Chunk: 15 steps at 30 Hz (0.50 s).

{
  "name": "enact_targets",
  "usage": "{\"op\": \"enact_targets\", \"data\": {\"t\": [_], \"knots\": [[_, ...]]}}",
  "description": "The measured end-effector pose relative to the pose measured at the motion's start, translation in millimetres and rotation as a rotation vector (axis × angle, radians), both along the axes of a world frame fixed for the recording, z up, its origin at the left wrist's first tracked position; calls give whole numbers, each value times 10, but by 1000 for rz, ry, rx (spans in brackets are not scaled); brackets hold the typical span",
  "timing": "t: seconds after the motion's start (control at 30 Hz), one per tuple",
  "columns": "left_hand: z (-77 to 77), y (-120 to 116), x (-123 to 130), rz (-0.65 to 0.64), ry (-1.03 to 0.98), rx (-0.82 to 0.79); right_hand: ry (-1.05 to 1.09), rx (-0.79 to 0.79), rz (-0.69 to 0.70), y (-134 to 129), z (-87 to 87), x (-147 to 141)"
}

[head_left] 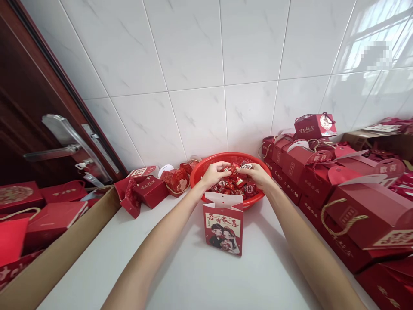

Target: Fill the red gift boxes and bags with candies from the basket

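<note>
Both my hands are over a red plastic basket (196, 168) piled with red-wrapped candies (237, 186). My left hand (215, 174) is closed in a pinch at the left side of the pile, with a small wrapped candy at its fingertips. On the right side, my right hand (258, 175) pinches a wrapped candy (246, 166) with a white label between thumb and fingers. In front of the basket stands an upright red paper gift box (223, 228), its top open, printed with a cartoon bride and groom. Neither hand touches this box.
Red gift boxes (364, 211) with rope handles are stacked along the right. More red boxes (151, 190) sit on the white tabletop (180, 275) left of the basket. A cardboard carton (74, 241) holding red boxes is at left, near a door handle (53, 153). Behind is a tiled wall (196, 120).
</note>
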<state>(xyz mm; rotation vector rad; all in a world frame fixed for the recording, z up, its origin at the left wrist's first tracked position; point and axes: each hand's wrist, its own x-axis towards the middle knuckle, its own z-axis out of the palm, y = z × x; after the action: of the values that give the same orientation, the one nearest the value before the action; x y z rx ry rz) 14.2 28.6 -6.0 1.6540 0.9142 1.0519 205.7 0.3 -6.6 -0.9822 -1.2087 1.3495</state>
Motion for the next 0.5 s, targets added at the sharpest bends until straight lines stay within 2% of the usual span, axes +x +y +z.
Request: {"op": "enact_targets", "data": {"t": [0.1,0.23,0.4,0.5], "knots": [[7,-6,8,6,7,13,-15,8,-38,17,-33,-2],[12,-1,21,38,69,46,4,-27,-39,-11,10,-32],[-30,0,7,80,473,96,113,-83,-99,-44,92,-65],[-49,-36,-8,-47,654,99,155,-76,-172,-44,107,-62]]}}
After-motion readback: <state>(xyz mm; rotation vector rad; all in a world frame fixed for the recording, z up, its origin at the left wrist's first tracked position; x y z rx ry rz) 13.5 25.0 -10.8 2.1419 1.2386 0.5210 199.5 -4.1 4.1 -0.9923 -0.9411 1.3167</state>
